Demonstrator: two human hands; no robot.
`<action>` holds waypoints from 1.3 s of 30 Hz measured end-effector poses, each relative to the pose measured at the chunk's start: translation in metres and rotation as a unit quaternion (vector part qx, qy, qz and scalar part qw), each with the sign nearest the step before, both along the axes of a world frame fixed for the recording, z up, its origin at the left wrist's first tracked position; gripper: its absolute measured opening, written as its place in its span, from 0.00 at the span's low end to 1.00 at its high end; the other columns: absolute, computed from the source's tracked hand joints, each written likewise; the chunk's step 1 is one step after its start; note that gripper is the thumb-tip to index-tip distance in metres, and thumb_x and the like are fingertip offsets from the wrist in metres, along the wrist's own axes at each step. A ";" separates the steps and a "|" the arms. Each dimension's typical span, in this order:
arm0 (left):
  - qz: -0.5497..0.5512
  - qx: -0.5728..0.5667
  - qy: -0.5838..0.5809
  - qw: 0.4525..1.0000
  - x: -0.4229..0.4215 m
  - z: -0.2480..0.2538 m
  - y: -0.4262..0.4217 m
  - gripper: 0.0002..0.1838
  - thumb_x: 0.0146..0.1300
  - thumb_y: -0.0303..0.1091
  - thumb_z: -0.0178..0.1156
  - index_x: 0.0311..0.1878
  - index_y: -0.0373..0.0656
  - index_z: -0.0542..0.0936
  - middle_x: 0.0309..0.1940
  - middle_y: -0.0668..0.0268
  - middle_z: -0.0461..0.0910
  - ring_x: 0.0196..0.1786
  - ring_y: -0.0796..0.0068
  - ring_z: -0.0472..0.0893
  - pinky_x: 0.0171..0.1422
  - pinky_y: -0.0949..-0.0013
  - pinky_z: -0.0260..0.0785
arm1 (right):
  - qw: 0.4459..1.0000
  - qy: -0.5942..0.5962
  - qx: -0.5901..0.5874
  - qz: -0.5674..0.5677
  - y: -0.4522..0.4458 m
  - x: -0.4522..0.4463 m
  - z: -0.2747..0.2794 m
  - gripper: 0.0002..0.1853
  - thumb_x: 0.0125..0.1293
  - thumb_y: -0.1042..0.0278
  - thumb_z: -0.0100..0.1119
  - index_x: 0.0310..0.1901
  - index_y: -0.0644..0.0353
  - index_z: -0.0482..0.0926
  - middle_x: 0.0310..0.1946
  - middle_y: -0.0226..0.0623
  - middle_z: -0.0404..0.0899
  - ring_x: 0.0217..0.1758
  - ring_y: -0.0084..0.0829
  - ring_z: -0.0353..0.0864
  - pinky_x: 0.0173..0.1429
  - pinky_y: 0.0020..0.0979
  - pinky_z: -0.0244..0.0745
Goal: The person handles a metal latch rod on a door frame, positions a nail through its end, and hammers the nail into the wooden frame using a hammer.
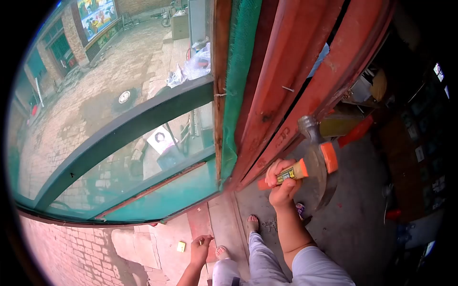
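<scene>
Head view: green screen door (143, 112) adjoins red frame (281, 62). Hammer (316, 164) raised by the frame's lower right edge, claw downward; my right hand (281, 187) clenched round its grip. My left hand (200, 249), low, fingertips bunched; contents cannot be told. Yellow box (181, 246) on floor nearby. Nail (287, 89) juts from frame.

1 head-worn camera (wide-angled) looks forward and down, near the hammer (315, 164).
</scene>
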State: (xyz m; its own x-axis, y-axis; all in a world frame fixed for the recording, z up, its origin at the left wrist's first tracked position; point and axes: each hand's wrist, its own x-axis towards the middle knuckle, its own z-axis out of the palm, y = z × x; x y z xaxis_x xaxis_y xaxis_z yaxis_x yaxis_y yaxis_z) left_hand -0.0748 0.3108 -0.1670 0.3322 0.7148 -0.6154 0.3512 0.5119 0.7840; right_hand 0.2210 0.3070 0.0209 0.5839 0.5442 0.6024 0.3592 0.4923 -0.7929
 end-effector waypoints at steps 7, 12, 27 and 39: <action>-0.015 0.038 -0.029 0.999 0.013 0.004 0.004 0.12 0.64 0.36 0.59 0.33 0.36 0.82 0.22 0.73 0.74 0.26 0.86 0.66 0.31 0.77 0.58 | 0.998 0.062 0.024 -0.005 -0.018 -0.012 0.047 0.31 0.65 0.31 0.41 0.33 0.57 0.62 0.17 0.27 0.61 0.16 0.18 0.60 0.22 0.22 0.60; -0.021 0.022 -0.027 0.999 0.019 0.007 0.004 0.11 0.64 0.34 0.59 0.33 0.35 0.83 0.27 0.70 0.79 0.31 0.84 0.70 0.38 0.77 0.64 | 0.991 0.090 -0.099 -0.008 -0.017 -0.006 0.055 0.30 0.65 0.32 0.42 0.31 0.57 0.61 0.16 0.27 0.61 0.16 0.18 0.60 0.21 0.22 0.59; -0.030 0.025 0.000 0.999 0.021 0.020 -0.003 0.11 0.62 0.35 0.60 0.33 0.34 0.83 0.28 0.67 0.81 0.34 0.81 0.74 0.43 0.76 0.66 | 0.994 0.078 -0.077 0.008 -0.011 -0.008 0.020 0.29 0.67 0.33 0.40 0.30 0.56 0.61 0.16 0.27 0.62 0.16 0.19 0.60 0.21 0.23 0.59; -0.041 0.064 -0.017 0.997 0.020 0.019 -0.004 0.12 0.64 0.37 0.59 0.33 0.37 0.82 0.17 0.77 0.66 0.22 0.87 0.60 0.26 0.78 0.52 | 0.992 0.119 -0.047 0.008 -0.034 -0.023 0.078 0.29 0.65 0.32 0.44 0.33 0.57 0.62 0.17 0.26 0.61 0.15 0.18 0.59 0.20 0.21 0.59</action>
